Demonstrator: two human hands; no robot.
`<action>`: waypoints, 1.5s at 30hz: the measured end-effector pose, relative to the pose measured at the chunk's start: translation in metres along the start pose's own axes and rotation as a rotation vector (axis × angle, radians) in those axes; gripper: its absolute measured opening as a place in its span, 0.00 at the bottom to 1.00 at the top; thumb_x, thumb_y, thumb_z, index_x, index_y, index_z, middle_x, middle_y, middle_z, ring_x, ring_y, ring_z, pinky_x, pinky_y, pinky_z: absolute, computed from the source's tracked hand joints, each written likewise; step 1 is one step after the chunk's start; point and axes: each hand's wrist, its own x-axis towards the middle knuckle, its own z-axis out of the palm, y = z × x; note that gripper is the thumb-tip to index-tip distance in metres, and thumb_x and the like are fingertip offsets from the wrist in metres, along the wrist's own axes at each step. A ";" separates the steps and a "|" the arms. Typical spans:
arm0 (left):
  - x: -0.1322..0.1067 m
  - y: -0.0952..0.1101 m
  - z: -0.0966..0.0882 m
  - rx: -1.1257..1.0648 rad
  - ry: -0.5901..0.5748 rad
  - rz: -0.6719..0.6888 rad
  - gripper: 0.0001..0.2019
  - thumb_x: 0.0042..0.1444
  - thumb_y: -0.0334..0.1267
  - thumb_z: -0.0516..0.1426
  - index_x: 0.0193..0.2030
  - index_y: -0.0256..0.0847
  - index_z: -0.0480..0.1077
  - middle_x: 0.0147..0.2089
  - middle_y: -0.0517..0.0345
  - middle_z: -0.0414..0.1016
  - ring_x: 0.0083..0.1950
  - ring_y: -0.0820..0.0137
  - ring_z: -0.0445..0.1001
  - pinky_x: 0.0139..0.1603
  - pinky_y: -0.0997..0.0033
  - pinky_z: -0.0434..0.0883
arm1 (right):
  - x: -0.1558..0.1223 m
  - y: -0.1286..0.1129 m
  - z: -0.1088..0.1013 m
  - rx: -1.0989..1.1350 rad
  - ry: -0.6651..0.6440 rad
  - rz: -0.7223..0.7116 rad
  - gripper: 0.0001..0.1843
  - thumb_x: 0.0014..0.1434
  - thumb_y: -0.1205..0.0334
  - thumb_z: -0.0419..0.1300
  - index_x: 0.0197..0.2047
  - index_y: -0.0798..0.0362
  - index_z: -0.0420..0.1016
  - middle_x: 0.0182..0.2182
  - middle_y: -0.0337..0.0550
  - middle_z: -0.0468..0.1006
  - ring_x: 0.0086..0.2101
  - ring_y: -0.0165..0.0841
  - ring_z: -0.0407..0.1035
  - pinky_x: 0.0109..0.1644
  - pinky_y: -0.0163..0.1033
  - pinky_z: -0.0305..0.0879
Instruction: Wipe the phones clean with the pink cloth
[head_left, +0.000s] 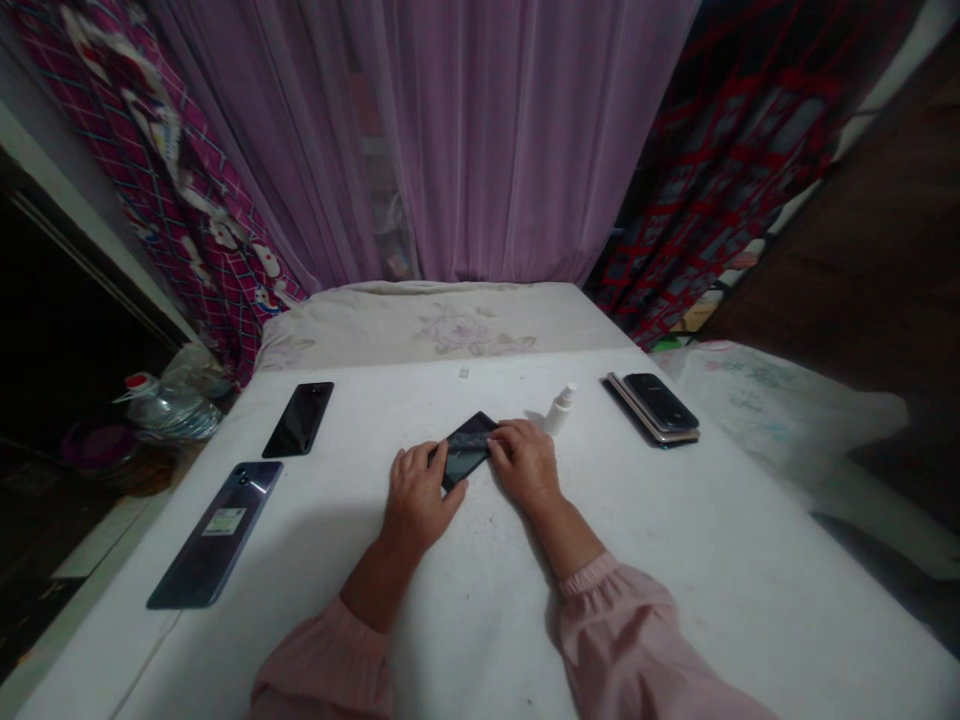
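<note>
A dark smartphone (466,452) lies at a slant between my hands, low over the white tabletop, with a pale band across its glossy face. My left hand (418,492) grips its left side, the thumb at the near edge and the fingers at the far one. At the right end, my right hand (527,460) has its fingers bent and pressed together on the phone's edge; whether something thin is also pinched there is hidden. Just beyond the right hand stands a small white spray bottle (559,410).
On the left lie a black phone (298,420) and a bluish phone (214,540) with a label. A stack of phones (656,408) sits to the right. The white table (465,640) meets a purple curtain (510,150) at the back. A large plastic bottle (169,405) stands beyond the left edge.
</note>
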 end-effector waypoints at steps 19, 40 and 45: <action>0.000 0.001 -0.001 -0.006 0.001 -0.005 0.25 0.58 0.43 0.57 0.61 0.36 0.64 0.55 0.42 0.70 0.57 0.52 0.68 0.64 0.42 0.59 | -0.002 -0.007 0.002 0.050 -0.067 -0.051 0.06 0.59 0.60 0.61 0.38 0.48 0.80 0.49 0.47 0.79 0.56 0.46 0.63 0.57 0.53 0.59; 0.000 0.001 -0.001 -0.022 0.008 -0.005 0.24 0.58 0.43 0.57 0.61 0.40 0.65 0.54 0.43 0.71 0.57 0.52 0.68 0.63 0.43 0.60 | -0.004 -0.004 0.005 0.023 -0.027 -0.001 0.06 0.58 0.60 0.60 0.37 0.48 0.79 0.49 0.46 0.79 0.57 0.47 0.62 0.57 0.54 0.56; 0.000 0.000 -0.001 -0.024 0.018 -0.004 0.24 0.58 0.43 0.57 0.61 0.39 0.65 0.55 0.43 0.71 0.57 0.51 0.68 0.63 0.42 0.59 | -0.001 0.012 0.006 -0.033 0.074 0.087 0.07 0.59 0.59 0.60 0.36 0.49 0.79 0.46 0.47 0.80 0.55 0.48 0.63 0.56 0.54 0.55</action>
